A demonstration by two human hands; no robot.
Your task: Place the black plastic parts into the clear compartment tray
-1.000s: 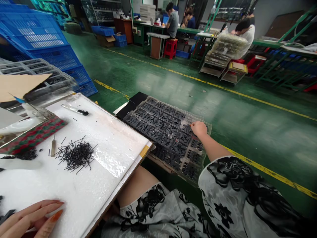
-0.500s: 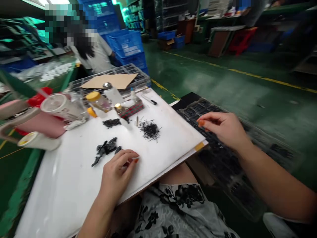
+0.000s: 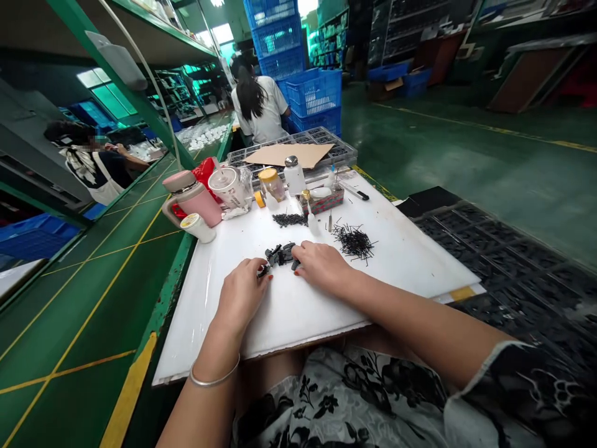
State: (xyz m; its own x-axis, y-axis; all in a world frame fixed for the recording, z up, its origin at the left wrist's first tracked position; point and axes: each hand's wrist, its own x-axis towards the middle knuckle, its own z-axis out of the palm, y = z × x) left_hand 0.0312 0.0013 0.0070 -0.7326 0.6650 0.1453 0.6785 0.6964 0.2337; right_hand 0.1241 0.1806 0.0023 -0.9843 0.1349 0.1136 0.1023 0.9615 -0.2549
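Observation:
On the white work board (image 3: 298, 317) lies a small cluster of black plastic parts (image 3: 278, 254). My left hand (image 3: 240, 291) is at the left end of this cluster, its fingers closed round a black part (image 3: 263, 270). At the right end, the curled fingers of my right hand (image 3: 321, 264) close on another dark part (image 3: 295, 264). The exact shape of both parts is partly hidden by my fingers. Beyond my right hand lies a pile of thin black pins (image 3: 355, 241). A heap of small black pieces (image 3: 289, 219) sits farther back.
Along the back stand a pink tumbler (image 3: 198, 202), a lidded cup (image 3: 226, 186), a yellow-capped jar (image 3: 271, 185), a pump bottle (image 3: 293, 177) and a small box (image 3: 326, 200). A knife (image 3: 357, 191) lies at the far right. Black trays (image 3: 513, 267) sit right of the board; a conveyor (image 3: 102, 261) runs left.
My right hand has come in from above the trays at the right to the black parts. My left hand has moved to their left end. The view has turned left.

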